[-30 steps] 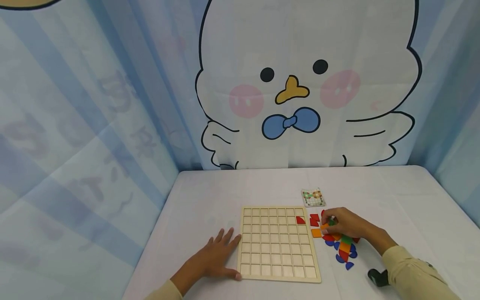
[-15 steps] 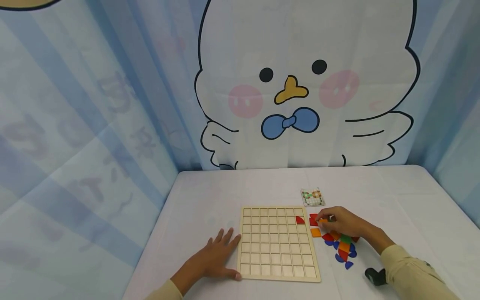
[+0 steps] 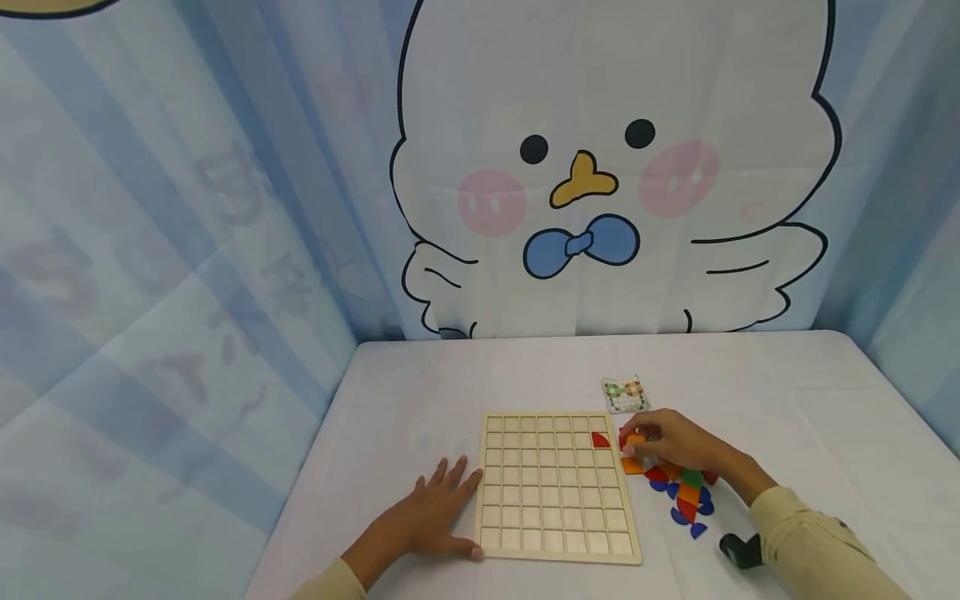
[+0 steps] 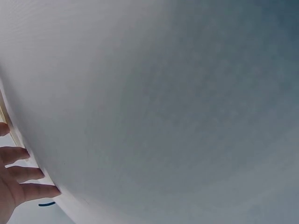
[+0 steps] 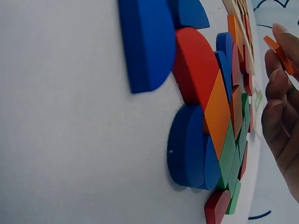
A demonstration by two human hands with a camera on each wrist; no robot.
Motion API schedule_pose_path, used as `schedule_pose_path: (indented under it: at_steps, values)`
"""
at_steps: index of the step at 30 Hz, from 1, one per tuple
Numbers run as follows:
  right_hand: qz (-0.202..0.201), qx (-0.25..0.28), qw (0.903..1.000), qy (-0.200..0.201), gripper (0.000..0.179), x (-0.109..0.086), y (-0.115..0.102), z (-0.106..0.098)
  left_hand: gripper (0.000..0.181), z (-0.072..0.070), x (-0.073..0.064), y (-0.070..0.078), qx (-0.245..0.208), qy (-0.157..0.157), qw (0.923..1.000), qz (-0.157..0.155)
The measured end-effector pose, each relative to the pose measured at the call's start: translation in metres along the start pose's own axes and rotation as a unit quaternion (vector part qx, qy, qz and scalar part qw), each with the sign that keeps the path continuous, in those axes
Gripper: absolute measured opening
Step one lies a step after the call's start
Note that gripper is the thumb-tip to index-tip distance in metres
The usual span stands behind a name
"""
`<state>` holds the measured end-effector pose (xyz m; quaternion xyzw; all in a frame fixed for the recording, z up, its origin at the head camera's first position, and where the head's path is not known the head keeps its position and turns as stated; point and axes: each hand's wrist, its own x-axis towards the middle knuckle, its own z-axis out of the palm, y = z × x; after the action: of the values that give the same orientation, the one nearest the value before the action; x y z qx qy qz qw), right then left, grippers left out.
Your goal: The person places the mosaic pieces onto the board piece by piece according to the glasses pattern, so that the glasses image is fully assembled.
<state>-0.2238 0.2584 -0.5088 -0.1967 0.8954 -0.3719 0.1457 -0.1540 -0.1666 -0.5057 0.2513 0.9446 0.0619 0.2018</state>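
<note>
My right hand [image 3: 672, 439] pinches an orange square tile [image 5: 279, 55] between thumb and fingertips, just off the right edge of the wooden grid board [image 3: 550, 477]. One red quarter-round tile [image 3: 600, 440] sits in a cell near the board's upper right corner. Beneath and beside the right hand lies the pile of loose tiles: an orange square [image 3: 632, 467], a green tile [image 3: 692, 477] and several blue rounded ones [image 3: 698, 530], among others. My left hand [image 3: 437, 512] rests spread on the table, thumb and index finger at the board's left edge.
A small pattern card [image 3: 626, 395] lies behind the board's right corner. By the right sleeve is a dark object [image 3: 740, 551], its kind unclear. The white-covered table [image 3: 420, 383] ends at a printed curtain [image 3: 600, 300].
My right hand has moved left from the tile pile toward the board, carrying the orange tile. The left hand and the board stay in place.
</note>
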Motion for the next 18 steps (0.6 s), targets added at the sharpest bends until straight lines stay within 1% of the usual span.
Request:
schedule_pose_path:
  at_steps: [6,10,14,18]
  values:
    - [0.011,0.021,0.9997,-0.012,0.033,0.0025,-0.0026,0.0016,0.113,0.0004,0.0021,-0.0017,-0.006,-0.003,1.0,-0.003]
    - [0.012,0.038,0.999,-0.02,0.034,0.0037,-0.0045,0.0036,0.113,-0.0011,0.0006,-0.0006,-0.014,-0.002,0.9999,-0.002]
    - [0.01,0.054,0.9981,-0.027,0.035,0.0041,-0.0068,0.0037,0.112,-0.0017,-0.0018,0.0008,-0.013,0.001,0.9999,0.0]
    - [-0.002,0.073,0.9967,-0.037,0.035,0.0048,-0.009,0.0024,0.113,-0.0018,-0.0024,0.0013,-0.001,0.005,1.0,0.004]
